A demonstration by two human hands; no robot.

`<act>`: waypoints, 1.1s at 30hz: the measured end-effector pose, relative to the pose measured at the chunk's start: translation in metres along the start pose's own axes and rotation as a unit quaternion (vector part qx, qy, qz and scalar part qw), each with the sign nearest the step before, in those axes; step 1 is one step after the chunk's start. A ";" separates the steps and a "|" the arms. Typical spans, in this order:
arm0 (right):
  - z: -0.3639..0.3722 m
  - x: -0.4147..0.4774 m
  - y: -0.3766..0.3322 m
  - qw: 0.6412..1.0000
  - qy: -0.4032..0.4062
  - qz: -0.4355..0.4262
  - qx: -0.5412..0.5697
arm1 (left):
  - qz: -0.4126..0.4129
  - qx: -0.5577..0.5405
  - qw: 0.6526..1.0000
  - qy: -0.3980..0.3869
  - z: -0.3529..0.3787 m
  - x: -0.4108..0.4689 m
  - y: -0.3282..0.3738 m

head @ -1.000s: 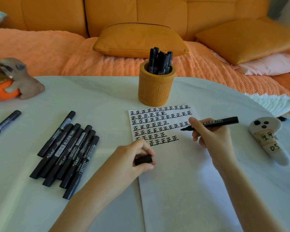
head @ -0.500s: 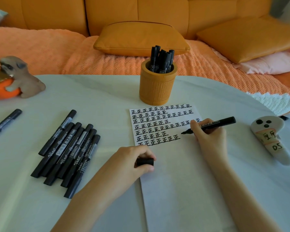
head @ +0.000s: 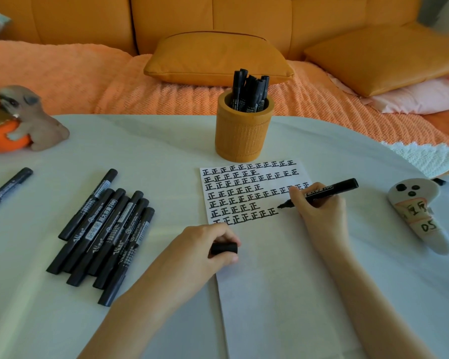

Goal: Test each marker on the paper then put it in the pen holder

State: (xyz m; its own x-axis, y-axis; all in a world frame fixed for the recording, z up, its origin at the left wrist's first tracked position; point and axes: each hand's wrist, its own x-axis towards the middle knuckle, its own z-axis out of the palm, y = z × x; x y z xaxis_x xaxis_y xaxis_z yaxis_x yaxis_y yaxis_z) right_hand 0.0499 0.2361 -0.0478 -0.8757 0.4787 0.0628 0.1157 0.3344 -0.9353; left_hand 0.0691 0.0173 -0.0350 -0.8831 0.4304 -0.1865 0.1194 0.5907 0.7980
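Several markers [head: 249, 92] in holder [head: 244, 136], pile [head: 101, 234] looks untested; right hand [head: 319, 216] grips uncapped marker [head: 332, 189], tip at paper [head: 283, 294], left hand [head: 200, 252] pinches cap [head: 224, 248]

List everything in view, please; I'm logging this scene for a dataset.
table: one, white, foreground
paper: one, white, centre, partly written
pen holder: one, orange, behind paper
markers in holder: several, black
marker pile: about seven, black, left of paper
lone marker: one, black, far left
dog figurine: one, grey-brown, far left
gadget: one, white, right
cushions: two orange, one pink, behind table
cap: one, black, paper's left edge
uncapped marker: one, black, over paper
left hand: grips cap
right hand: grips uncapped marker
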 end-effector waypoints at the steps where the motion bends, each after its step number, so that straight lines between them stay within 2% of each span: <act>1: 0.000 0.000 0.000 1.000 0.004 0.001 -0.001 | 0.000 0.000 1.000 0.000 0.000 0.000 0.000; 12: -0.002 -0.001 -0.001 1.000 0.024 0.006 0.005 | 0.000 0.002 1.000 -0.003 0.000 -0.001 -0.001; 33: -0.002 0.000 -0.001 1.000 0.015 0.008 -0.012 | -0.002 0.001 1.000 -0.005 -0.001 -0.001 -0.001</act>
State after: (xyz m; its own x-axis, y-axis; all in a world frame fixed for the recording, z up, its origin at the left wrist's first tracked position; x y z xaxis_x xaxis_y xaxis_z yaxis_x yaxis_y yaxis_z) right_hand 0.0509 0.2372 -0.0466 -0.8595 0.5079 0.0576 0.1421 0.3457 -0.9275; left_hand 0.0696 0.0156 -0.0351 -0.8791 0.4349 -0.1951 0.1174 0.5942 0.7957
